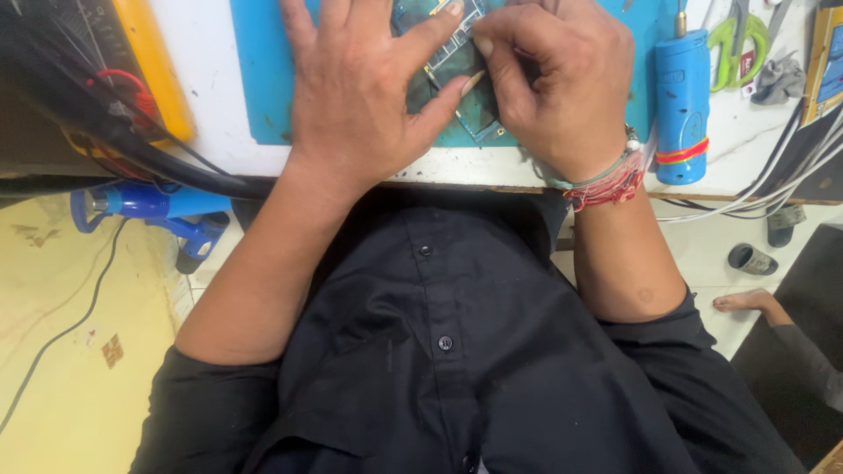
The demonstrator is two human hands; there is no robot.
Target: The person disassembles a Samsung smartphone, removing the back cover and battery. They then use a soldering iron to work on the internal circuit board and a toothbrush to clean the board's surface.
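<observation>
Teal-green circuit board (470,110) lies on the blue work mat (263,79), near the mat's front edge, and both hands are bunched over it. The left hand (356,96) spreads across the board's left part, forefinger and thumb pressing it down onto the mat rather than closing around anything. The right hand (549,83) sits over the board's right part, its fingers curled tight and pinched at the tips; whether a small tool or part is between them cannot be told, since the knuckles hide it. In my judgement the main risk is a slip: the board is held only by downward pressure, so a push from the right hand could skid it toward the mat's front edge and off the bench, or scrape a component. Just right of the mat lies a blue cylindrical tool (682,101); the right wrist, with its red thread band (610,184), is near it and could nudge it.
</observation>
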